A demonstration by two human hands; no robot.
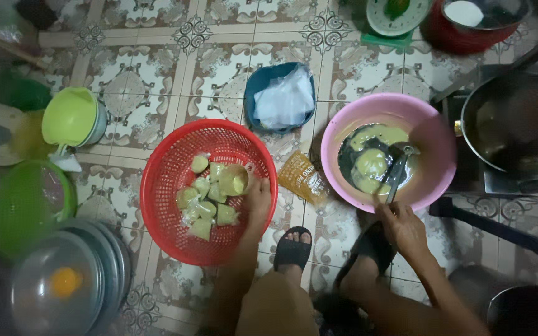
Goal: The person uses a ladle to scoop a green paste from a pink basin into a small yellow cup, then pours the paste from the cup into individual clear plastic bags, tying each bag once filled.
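My left hand (256, 202) reaches into a red plastic basket (163, 186) and holds a small clear bag of pale yellow-green filling (235, 180). Several more such filled bags (203, 205) lie in the basket's middle. My right hand (400, 224) grips the handle of a dark ladle (396, 177) that rests in a pink basin (431, 124). The basin holds a shallow layer of yellowish batter (372, 158). Both my feet in black sandals (291, 249) sit on the patterned tile floor between basket and basin.
A blue tub with white plastic (281, 96) sits behind the basket. A yellow packet (300, 177) lies between basket and basin. Green bowls (70, 115), a green strainer (26, 205) and stacked lidded dishes (63, 283) stand at left. A dark wok on a stove (505, 130) is at right.
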